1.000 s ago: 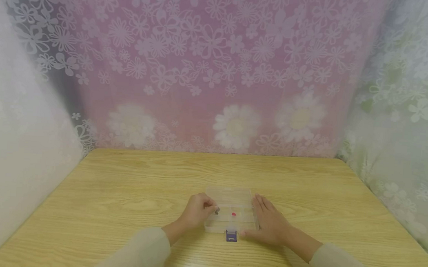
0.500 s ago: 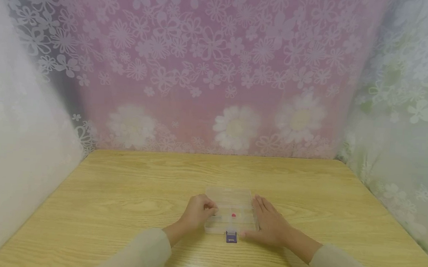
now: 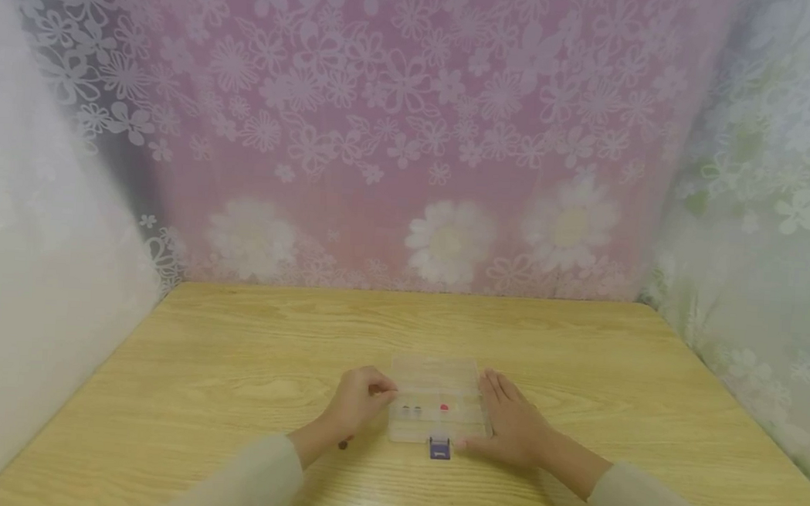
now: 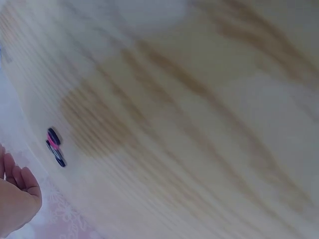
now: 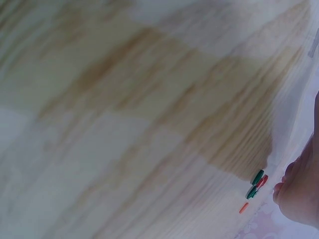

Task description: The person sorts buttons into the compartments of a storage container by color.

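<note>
In the head view, a clear divided box (image 3: 464, 430) lies on the table with its transparent lid (image 3: 434, 371) folded back and a purple latch (image 3: 439, 449) in front. Two small dark pieces (image 3: 411, 410) sit in a left compartment; a small red piece (image 3: 444, 407) sits in a middle one. My left hand (image 3: 360, 399) is at the box's left side, fingers loosely bent and nothing visible between them; whether the fingertips touch the box cannot be told. My right hand (image 3: 514, 424) rests along the right side with straight fingers.
A small dark piece (image 3: 343, 444) lies on the wooden table (image 3: 241, 429) by my left wrist. Black and pink small pieces (image 4: 54, 147) appear in the left wrist view. The right wrist view has green and red pieces (image 5: 256, 184) and an orange piece (image 5: 243, 207). Flowered curtains (image 3: 412, 130) surround the table.
My left hand held dark pieces over the left compartment, then moved left out of the box. Two dark pieces now show there, and another by the wrist. The right hand has stayed put.
</note>
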`<action>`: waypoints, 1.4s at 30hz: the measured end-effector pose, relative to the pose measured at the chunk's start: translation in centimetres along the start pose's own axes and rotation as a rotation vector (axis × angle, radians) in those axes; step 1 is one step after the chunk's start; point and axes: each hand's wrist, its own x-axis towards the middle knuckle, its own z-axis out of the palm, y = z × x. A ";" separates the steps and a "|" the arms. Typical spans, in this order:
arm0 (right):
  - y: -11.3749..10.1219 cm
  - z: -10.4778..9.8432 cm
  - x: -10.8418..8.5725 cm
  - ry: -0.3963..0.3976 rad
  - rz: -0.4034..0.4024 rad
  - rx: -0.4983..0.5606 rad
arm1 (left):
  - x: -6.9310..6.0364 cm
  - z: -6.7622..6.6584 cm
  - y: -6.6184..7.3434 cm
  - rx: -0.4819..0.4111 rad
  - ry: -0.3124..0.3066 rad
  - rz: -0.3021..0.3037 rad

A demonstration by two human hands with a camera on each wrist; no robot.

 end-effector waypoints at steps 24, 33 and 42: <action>-0.1 -0.1 0.0 -0.014 0.006 0.016 | -2.4 -2.3 -1.9 -0.002 -0.008 -0.053; -0.2 -0.1 0.1 -0.023 0.021 0.024 | -3.4 -3.0 -2.6 -0.015 -0.054 -0.083; -0.2 -0.2 0.0 -0.036 0.026 0.026 | -4.7 -3.4 -3.3 -0.120 -0.097 -0.111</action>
